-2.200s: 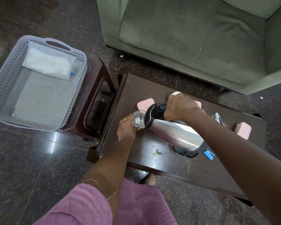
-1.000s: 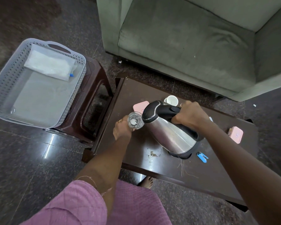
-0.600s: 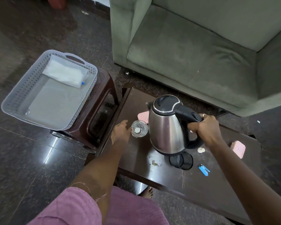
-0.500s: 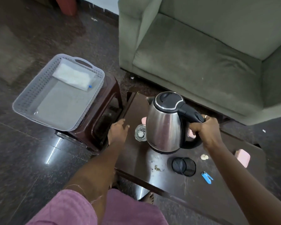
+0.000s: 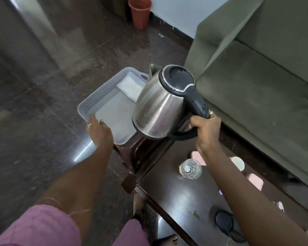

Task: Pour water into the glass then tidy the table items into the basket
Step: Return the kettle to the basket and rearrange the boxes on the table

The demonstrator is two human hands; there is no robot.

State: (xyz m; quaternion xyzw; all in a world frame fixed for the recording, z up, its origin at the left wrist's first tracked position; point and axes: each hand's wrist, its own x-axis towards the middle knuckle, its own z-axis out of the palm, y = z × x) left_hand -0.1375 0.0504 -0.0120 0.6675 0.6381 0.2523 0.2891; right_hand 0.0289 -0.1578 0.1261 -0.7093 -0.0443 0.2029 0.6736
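A steel kettle (image 5: 158, 105) with a black lid hangs in the air over the right side of the grey basket (image 5: 96, 98), tilted slightly. My right hand (image 5: 205, 129) grips its black handle. My left hand (image 5: 99, 133) rests on the basket's near rim, fingers spread, holding nothing. The basket sits on a dark brown stool (image 5: 142, 153) and holds a white packet (image 5: 131, 87). The clear glass (image 5: 190, 168) stands upright on the dark table (image 5: 176, 196), apart from both hands.
On the table lie the black kettle base (image 5: 224, 223), a white cup (image 5: 237, 163), pink items (image 5: 256, 181) and small bits. A green sofa (image 5: 256, 77) fills the right. A terracotta pot (image 5: 140, 12) stands by the far wall. My bare foot (image 5: 167, 240) is below.
My right hand lifted the kettle off the table and carried it left over the basket. My left hand left the glass and moved to the basket's rim. The camera swung left.
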